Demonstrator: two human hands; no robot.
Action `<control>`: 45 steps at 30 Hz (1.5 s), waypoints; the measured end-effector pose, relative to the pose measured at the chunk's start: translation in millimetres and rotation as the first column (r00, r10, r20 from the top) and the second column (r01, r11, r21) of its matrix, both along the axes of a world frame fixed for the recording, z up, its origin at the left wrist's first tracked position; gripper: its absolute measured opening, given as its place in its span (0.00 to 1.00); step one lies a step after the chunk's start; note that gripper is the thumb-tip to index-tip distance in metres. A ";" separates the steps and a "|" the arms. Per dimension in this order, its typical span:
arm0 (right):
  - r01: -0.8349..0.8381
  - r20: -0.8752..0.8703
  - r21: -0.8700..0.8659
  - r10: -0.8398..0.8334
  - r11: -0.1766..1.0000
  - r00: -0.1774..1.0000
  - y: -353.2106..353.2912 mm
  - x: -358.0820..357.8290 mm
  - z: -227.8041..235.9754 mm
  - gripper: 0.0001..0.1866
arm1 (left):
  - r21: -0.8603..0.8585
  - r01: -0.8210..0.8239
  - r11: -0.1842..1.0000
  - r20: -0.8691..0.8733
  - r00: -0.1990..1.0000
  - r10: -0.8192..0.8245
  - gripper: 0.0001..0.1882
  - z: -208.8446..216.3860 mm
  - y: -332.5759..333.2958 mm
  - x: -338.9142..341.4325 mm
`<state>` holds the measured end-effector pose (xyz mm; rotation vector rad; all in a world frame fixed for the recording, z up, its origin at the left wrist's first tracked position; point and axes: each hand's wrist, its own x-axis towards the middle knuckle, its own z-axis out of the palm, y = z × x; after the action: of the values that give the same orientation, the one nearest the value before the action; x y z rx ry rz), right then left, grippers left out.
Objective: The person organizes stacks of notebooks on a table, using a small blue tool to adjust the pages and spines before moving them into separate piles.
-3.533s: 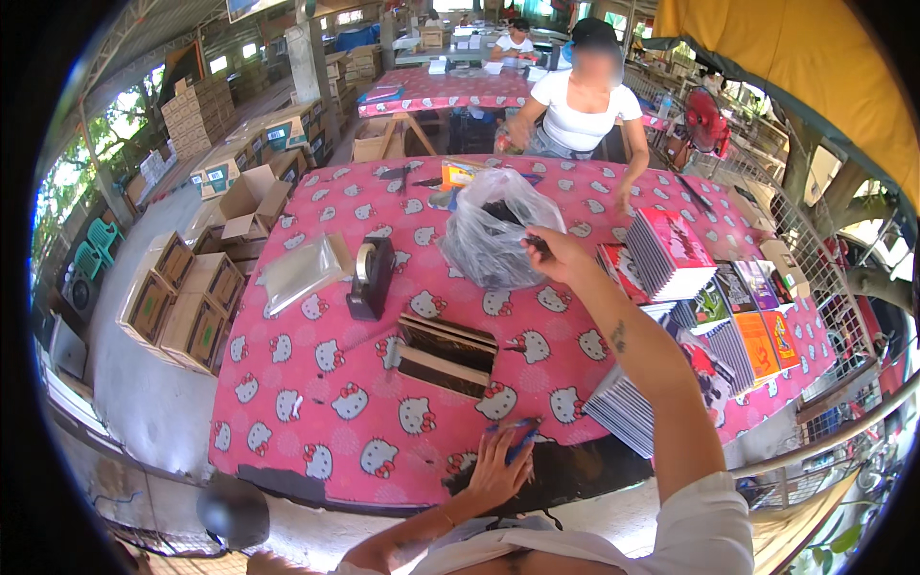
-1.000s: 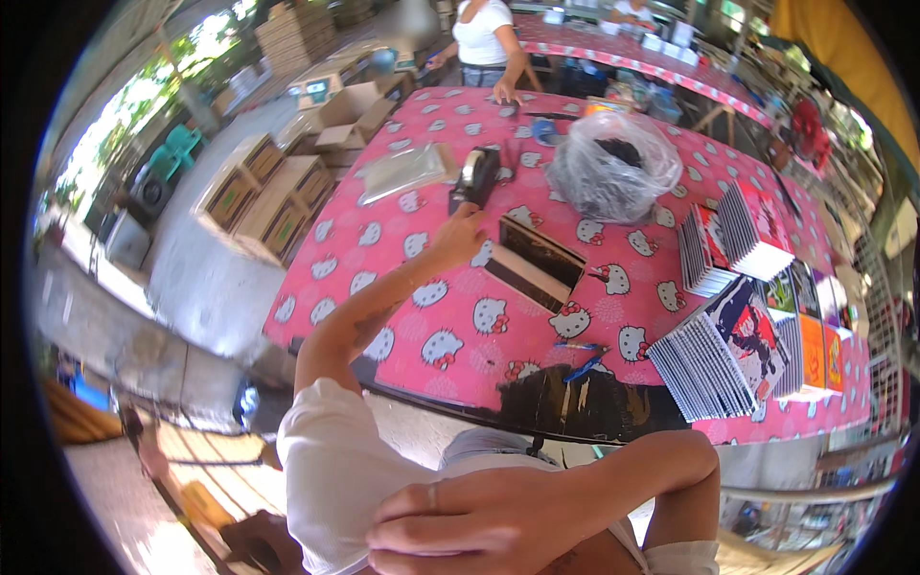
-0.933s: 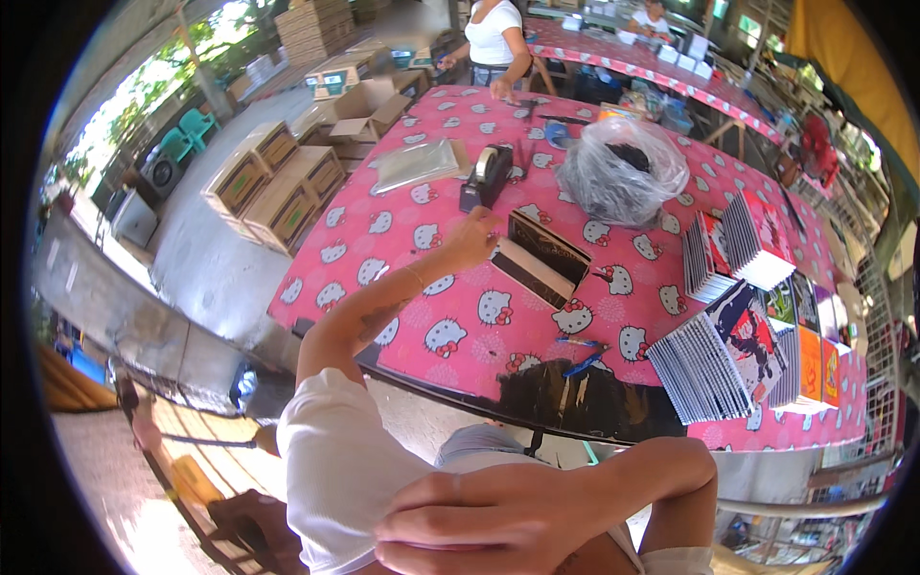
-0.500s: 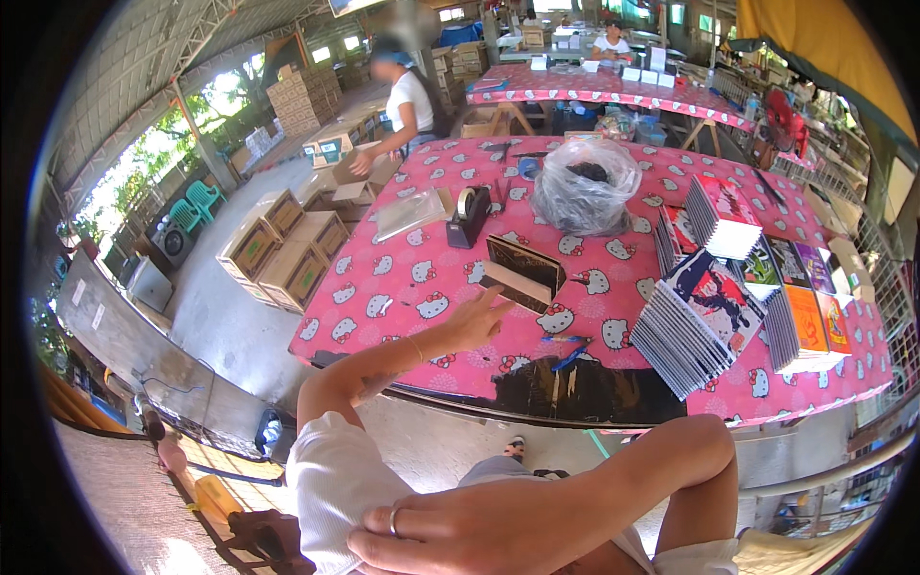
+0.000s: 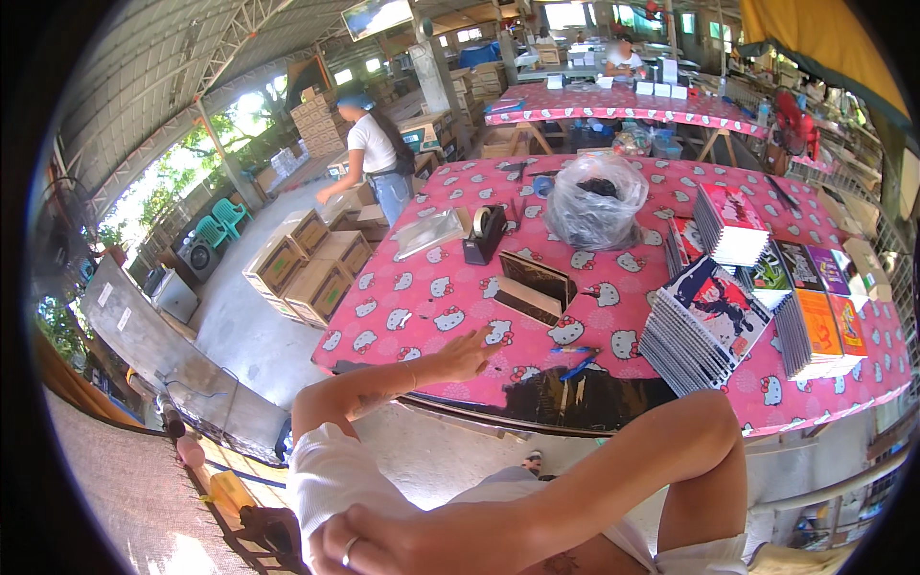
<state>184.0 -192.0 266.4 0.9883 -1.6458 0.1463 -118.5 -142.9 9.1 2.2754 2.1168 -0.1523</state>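
My left hand (image 5: 468, 355) reaches over the near part of the pink patterned table (image 5: 422, 287), its fingers stretched out and holding nothing. Just beyond its fingertips sits a small open cardboard holder (image 5: 529, 299), dark inside with a tan front. Blue pens (image 5: 577, 364) lie to the right of this hand. Across my body, my right hand (image 5: 369, 546), with a ring on one finger, is curled against the white sleeve (image 5: 331, 474) of my left arm. Its fingertips are partly hidden at the lower edge.
A black tape dispenser (image 5: 486, 236) and a clear plastic bag (image 5: 596, 203) stand farther back. Stacked spiral notebooks (image 5: 704, 316) fill the table's right side. Cardboard boxes (image 5: 311, 264) are on the floor at left, where another person (image 5: 374, 153) stands.
My left hand has drawn back from the cardboard holder toward the near edge. My right hand has curled and slid lower on the sleeve. The other person has turned leftward; the view has shifted.
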 end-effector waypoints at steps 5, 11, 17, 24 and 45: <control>-0.318 0.368 -0.118 0.338 0.941 0.866 -11.7 10.1 5.2 0.11 | -0.107 0.002 0.994 -0.034 0.999 -0.006 0.26 -3.4 14.4 5.3; -0.337 0.194 0.032 0.324 0.941 0.926 22.8 9.9 -7.7 0.13 | -0.111 0.063 0.992 0.046 0.997 -0.058 0.26 -20.2 -7.6 14.8; -0.521 0.157 -0.132 0.537 0.843 0.829 -27.0 -9.9 -38.6 0.09 | -0.098 0.121 0.988 0.049 0.992 -0.117 0.25 -24.8 -13.7 21.5; -0.317 0.599 -0.254 0.406 0.914 0.690 30.1 4.3 -43.4 0.14 | 0.011 0.082 0.997 0.226 0.971 -0.082 0.24 8.4 -20.1 53.4; -0.503 0.531 -0.123 0.486 0.855 0.695 13.5 -10.5 -34.6 0.11 | -0.156 0.239 0.958 0.253 0.947 -0.196 0.21 32.5 5.4 70.7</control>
<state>173.5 -178.4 231.8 1.5039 -1.8434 0.8463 -47.8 -137.5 41.6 2.2831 1.6624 -0.0746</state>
